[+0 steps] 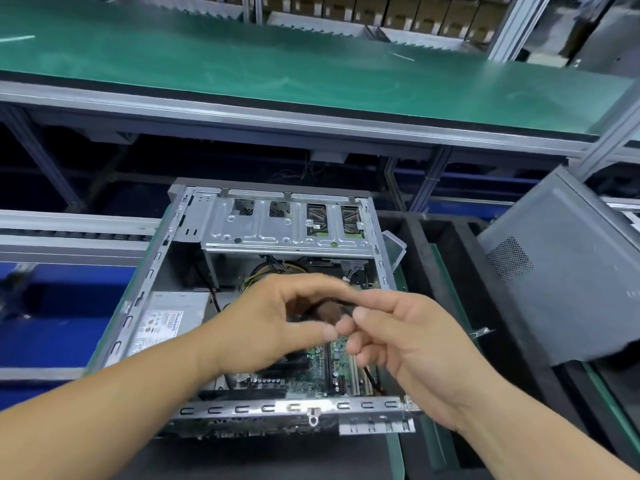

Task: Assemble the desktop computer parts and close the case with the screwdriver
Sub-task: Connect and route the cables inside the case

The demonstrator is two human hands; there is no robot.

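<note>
Both hands, left hand (pixel 277 320) and right hand (pixel 405 337), are pinching a thin black cable (pixel 332 303) above the open case (pixel 194 341); it is looking limp and light, best held near its plug.

Views: one only, from the head.
Direction: forward and down, onto the open computer case (pixel 277 299).
Nearness: close; both forearms enter from the lower edge.
Far part: green conveyor (pixel 311 74) crosses the top.
Lens: wide, straight edges bend.
</note>
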